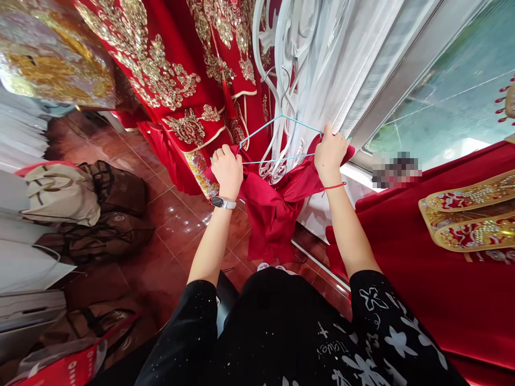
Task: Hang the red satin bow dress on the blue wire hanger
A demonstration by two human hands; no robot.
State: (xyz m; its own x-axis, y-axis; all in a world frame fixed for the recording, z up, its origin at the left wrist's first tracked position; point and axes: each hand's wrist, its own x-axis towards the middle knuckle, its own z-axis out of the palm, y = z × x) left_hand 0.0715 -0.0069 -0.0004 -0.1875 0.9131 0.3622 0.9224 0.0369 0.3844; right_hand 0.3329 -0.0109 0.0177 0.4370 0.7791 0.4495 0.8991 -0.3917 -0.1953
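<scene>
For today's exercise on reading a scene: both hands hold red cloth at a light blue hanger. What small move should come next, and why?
Probably draw the red cloth outward along the hanger. The left hand and right hand each grip it at one end, yet the middle sags in bunched folds below the hanger's bar.

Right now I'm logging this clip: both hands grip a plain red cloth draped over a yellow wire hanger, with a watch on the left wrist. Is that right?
Not quite: the head view shows the hanger is light blue, not yellow. The rest holds: the left hand and right hand both grip the plain red cloth, and the watch is on the left wrist.
</scene>
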